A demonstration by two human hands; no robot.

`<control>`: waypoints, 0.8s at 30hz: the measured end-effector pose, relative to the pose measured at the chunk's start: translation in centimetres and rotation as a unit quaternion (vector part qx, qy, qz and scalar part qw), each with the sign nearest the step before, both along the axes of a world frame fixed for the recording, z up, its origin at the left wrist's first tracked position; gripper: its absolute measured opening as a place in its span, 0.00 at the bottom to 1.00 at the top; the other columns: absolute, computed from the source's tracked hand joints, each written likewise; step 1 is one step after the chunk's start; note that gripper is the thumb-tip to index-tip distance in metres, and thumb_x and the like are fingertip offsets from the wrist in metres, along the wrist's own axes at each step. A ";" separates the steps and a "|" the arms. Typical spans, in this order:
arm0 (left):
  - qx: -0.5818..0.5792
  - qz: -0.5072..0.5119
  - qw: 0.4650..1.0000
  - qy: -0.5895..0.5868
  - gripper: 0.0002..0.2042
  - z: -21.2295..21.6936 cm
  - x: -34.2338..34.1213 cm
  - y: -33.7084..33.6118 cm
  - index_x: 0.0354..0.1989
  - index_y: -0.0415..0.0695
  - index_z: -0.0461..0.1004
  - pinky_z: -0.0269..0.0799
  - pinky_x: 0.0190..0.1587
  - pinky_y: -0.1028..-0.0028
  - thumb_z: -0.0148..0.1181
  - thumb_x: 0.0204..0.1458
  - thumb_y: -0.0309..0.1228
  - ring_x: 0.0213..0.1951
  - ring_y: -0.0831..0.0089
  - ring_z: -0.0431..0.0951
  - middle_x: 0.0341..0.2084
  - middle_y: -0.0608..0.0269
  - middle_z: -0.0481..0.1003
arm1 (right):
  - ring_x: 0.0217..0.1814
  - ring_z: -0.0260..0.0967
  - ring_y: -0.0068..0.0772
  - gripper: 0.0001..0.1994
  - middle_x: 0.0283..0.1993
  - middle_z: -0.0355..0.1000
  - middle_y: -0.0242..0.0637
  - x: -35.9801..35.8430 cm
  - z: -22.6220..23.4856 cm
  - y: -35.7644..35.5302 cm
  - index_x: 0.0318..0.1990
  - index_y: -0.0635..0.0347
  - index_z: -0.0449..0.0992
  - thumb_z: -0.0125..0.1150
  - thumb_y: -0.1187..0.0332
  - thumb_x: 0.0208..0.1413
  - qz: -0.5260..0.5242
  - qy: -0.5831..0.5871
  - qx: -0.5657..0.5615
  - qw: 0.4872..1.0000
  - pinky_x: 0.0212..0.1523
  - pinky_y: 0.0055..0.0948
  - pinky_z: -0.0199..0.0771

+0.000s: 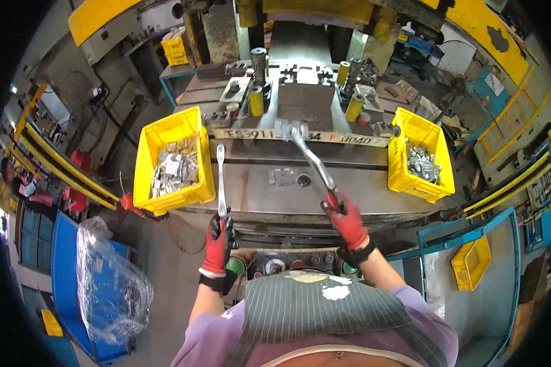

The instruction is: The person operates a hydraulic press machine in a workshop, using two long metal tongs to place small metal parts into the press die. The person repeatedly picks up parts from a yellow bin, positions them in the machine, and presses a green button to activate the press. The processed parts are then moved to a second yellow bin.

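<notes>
My left hand (218,248), in a red and black glove, is closed around the lower end of a long silver tool with a rounded oval head (221,177). This tool stands pointing away from me over the press table's left half. My right hand (347,221), gloved the same way, grips a long metal tool with a dark handle (315,164) slanting up and left. At its far end is a small silver metal part (283,128), in front of the lettered die edge; whether the tool grips it or only touches it, I cannot tell. Another flat silver part (281,177) lies on the table.
Yellow bins of silver metal parts stand at the table's left (205,177) and right (396,174). Behind, the die (306,104) has yellow posts (256,102). A plastic-wrapped blue cart (67,275) stands at left, a metal-framed cart (513,263) at right.
</notes>
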State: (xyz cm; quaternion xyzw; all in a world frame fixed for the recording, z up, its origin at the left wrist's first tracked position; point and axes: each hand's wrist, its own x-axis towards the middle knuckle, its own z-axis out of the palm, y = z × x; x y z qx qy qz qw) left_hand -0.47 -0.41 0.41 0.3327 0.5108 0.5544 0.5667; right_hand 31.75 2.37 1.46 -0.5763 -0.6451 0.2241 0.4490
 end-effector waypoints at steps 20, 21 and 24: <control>0.048 -0.017 0.997 0.060 0.12 -4.7 -1.1 0.0 0.48 0.47 0.66 0.55 0.12 0.84 0.48 0.55 0.33 0.13 0.88 0.57 0.13 0.78 0.58 | 0.29 0.68 0.30 0.12 0.26 0.71 0.37 6.6 15.2 25.9 0.32 0.61 0.72 0.62 0.64 0.40 0.097 -0.154 -0.078 0.980 0.32 0.28 0.66; 0.022 -0.022 0.998 0.056 0.13 -3.7 -0.6 0.1 0.48 0.48 0.65 0.55 0.12 0.84 0.48 0.55 0.33 0.13 0.87 0.56 0.13 0.78 0.57 | 0.28 0.68 0.28 0.11 0.26 0.71 0.36 6.5 15.0 26.0 0.32 0.61 0.72 0.62 0.66 0.41 0.083 -0.188 -0.078 0.976 0.31 0.27 0.66; -0.012 -0.014 0.999 0.043 0.14 -2.4 0.1 0.0 0.49 0.48 0.65 0.54 0.12 0.84 0.48 0.55 0.32 0.12 0.88 0.56 0.13 0.78 0.57 | 0.31 0.70 0.31 0.12 0.27 0.72 0.40 4.6 13.5 26.5 0.33 0.59 0.72 0.61 0.63 0.41 0.029 -0.234 -0.034 0.971 0.34 0.31 0.67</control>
